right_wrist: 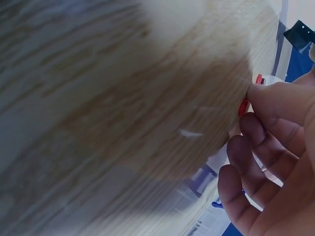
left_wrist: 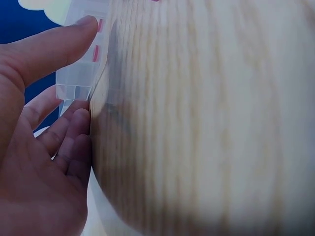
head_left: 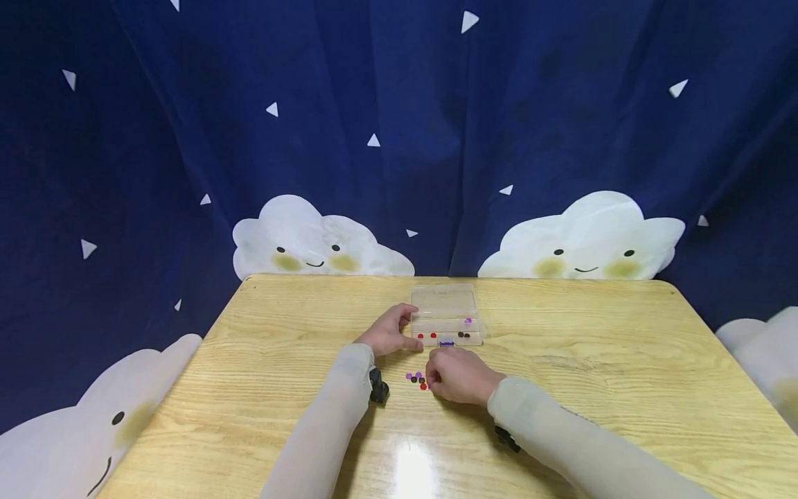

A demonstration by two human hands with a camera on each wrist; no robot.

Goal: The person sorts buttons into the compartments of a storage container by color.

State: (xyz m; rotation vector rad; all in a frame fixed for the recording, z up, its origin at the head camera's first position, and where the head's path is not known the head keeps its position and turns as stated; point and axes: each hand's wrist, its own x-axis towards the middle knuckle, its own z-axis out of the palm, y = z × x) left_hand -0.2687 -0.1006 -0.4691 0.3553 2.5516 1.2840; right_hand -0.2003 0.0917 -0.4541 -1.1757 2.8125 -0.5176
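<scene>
A clear plastic box [head_left: 446,326] lies on the table with its lid raised at the back. Red beads [head_left: 433,335], black beads [head_left: 464,335] and a purple bead [head_left: 467,321] sit inside it. My left hand [head_left: 389,331] holds the box at its left end, thumb along the front corner and fingers at the side. In front of the box, my right hand [head_left: 461,375] is down near the tabletop beside a small group of loose beads [head_left: 414,379]. Its thumb and forefinger pinch a small red bead [right_wrist: 243,106], partly covered by the fingertips.
The wooden table [head_left: 280,416] extends to both sides. A blue clasp [head_left: 446,344] is at the box's front edge. Behind the table hangs a dark blue curtain [head_left: 424,104] with cloud figures [head_left: 586,242]. Dark wrist cameras [head_left: 377,387] are strapped below both hands.
</scene>
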